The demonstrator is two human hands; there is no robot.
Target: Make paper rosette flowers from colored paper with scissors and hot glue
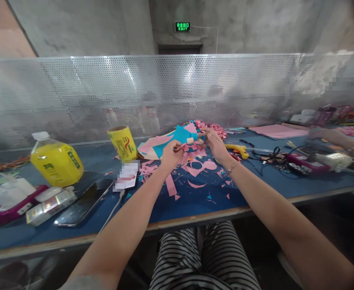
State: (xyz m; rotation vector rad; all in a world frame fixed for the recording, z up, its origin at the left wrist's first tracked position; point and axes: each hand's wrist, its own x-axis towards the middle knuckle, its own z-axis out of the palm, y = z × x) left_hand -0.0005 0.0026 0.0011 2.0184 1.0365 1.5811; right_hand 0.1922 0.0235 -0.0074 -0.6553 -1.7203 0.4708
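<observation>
My left hand is closed in a pinch on a small pink paper strip, held above the table. Close on its right, my right hand has its fingers bent together near the strip's other end; what lies between them is too small to make out. A short cream-coloured piece shows between the hands. Blue paper and pink paper sheets lie just behind, beside a heap of pink paper flowers. Cut pink scraps are scattered below my hands.
Left stand a yellow cardboard tube, a bottle of yellow liquid and a phone. Yellow-handled scissors and a cabled purple power strip lie right. Another person's hand is blurred there. A perforated metal screen backs the table.
</observation>
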